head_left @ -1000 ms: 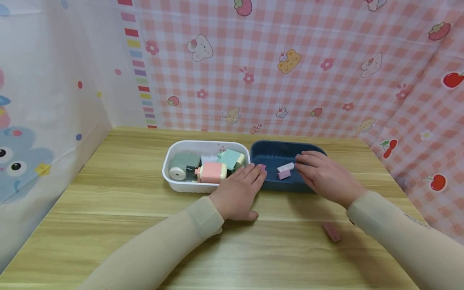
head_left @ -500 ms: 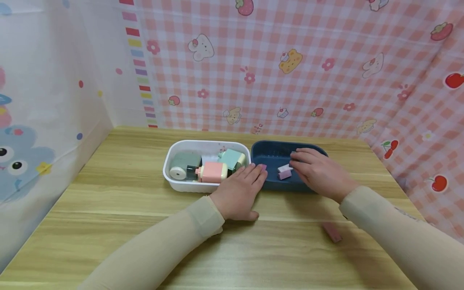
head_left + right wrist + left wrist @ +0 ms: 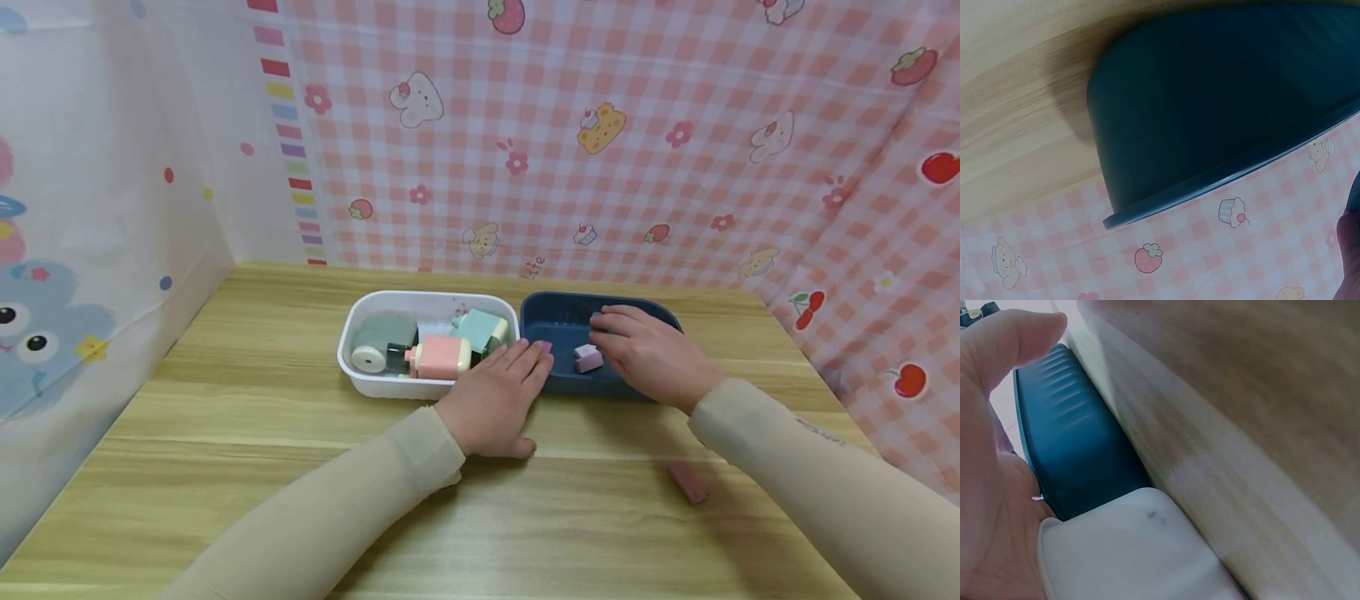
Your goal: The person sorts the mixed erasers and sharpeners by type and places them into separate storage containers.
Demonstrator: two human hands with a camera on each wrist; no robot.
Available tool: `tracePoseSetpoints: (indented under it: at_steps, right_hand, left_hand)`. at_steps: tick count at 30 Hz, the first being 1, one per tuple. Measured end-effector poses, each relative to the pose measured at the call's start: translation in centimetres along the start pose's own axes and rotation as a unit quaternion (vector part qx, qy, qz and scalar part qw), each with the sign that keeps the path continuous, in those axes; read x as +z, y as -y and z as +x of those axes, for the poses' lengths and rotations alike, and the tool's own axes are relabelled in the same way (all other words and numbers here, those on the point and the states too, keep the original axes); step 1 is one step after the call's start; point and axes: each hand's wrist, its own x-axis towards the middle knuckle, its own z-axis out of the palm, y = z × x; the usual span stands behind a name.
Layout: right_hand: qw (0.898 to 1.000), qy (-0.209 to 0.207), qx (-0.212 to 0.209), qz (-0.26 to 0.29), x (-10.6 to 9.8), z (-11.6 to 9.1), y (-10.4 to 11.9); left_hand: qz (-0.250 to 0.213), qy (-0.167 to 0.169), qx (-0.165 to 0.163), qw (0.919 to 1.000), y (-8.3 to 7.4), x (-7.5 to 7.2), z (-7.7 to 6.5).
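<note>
My left hand [image 3: 495, 400] lies with straight fingers over the adjoining rims of a white tray [image 3: 348, 358] and a dark blue tray [image 3: 555, 385]. A purple-pink block [image 3: 547, 347] shows beside its fingertips, inside the blue tray. Over the right part of that tray, my right hand [image 3: 652, 354] pinches a small blue-grey block [image 3: 597, 317], mostly hidden by the fingers. Below its fingertips a lilac block [image 3: 588, 362] lies against a white block [image 3: 584, 350]. In the right wrist view only a bit of the hand [image 3: 1350, 256] appears at the edge.
In the white tray lie a pink bottle-shaped item [image 3: 441, 357], a teal one [image 3: 478, 328], a white round piece [image 3: 368, 359] and a grey-green item [image 3: 384, 335]. A dusty pink block [image 3: 688, 482] lies on the wooden table [image 3: 300, 508]. Patterned cloth [image 3: 480, 150] hangs behind.
My right hand has moved left over the blue tray with the blue-grey block, covering more of the white block. The left hand has stayed put.
</note>
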Motion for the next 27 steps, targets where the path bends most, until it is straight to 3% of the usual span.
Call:
tracePoseSetpoints:
  at_steps: [13, 27]
  right_hand:
    - [0.999, 0.04, 0.002, 0.007, 0.3, 0.8, -0.2]
    - [0.996, 0.082, -0.013, -0.03, 0.5, 1.6, -0.2]
  left_hand:
    - [-0.002, 0.003, 0.001, 1.0, 0.0, -0.1, -0.1]
    - [0.005, 0.0, 0.004, 1.0, 0.0, -0.1, -0.1]
